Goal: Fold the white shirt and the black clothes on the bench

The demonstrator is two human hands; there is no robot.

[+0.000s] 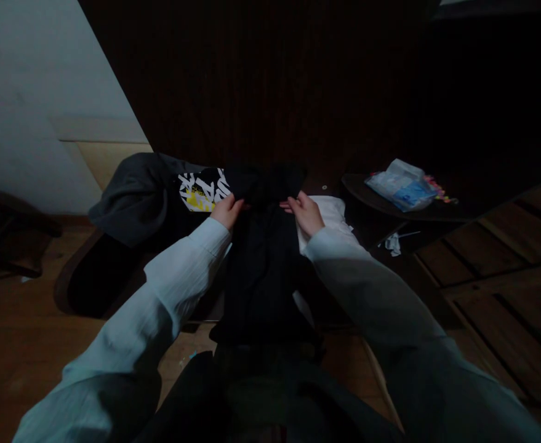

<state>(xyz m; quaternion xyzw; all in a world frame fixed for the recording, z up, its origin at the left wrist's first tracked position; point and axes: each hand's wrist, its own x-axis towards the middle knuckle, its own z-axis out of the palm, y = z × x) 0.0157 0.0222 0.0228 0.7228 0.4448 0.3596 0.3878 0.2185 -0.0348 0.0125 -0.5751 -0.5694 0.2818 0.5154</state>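
Observation:
A black garment stretches from between my hands down toward my lap; in the dim light I cannot tell its exact kind. My left hand pinches its left side, thumb against fingers. Opposite it, my right hand grips the right side with the fingertips partly hidden in the dark cloth. Beside my left hand lies a dark cloth with a white and yellow print. White folded cloth shows just behind my right hand.
A dark grey bundle of cloth rests at the left end of the dark wooden bench. On the right, a small shelf bears a blue-and-white plastic pack. A dark wooden panel rises behind; a stool stands far left.

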